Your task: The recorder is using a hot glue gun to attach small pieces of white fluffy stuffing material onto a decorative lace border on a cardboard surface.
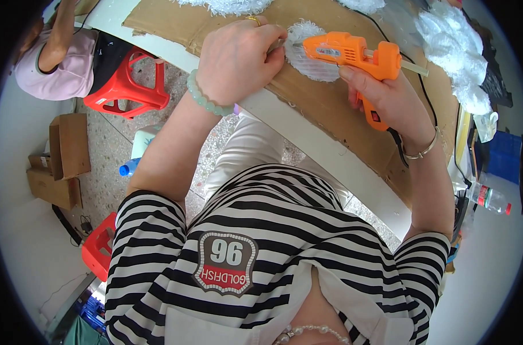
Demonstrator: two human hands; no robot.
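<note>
My right hand (391, 98) is wrapped round the handle of an orange hot glue gun (350, 50). The gun's nozzle points left, over a white fuzzy oval piece (314, 62) lying on brown cardboard (324, 109). A pale glue stick (415, 68) sticks out of the gun's back end. My left hand (241, 57) is closed in a pinch at the left side of the fuzzy piece, close to the nozzle. What its fingertips hold is too small and too hidden to name.
White fluffy material (454, 52) is heaped at the right of the table. More white fuzzy pieces (230, 4) lie at the far edge. A black cord (425, 92) runs across the cardboard. At the left, a person (60, 63) sits on a red stool (132, 92). A bottle (491, 198) is at the right.
</note>
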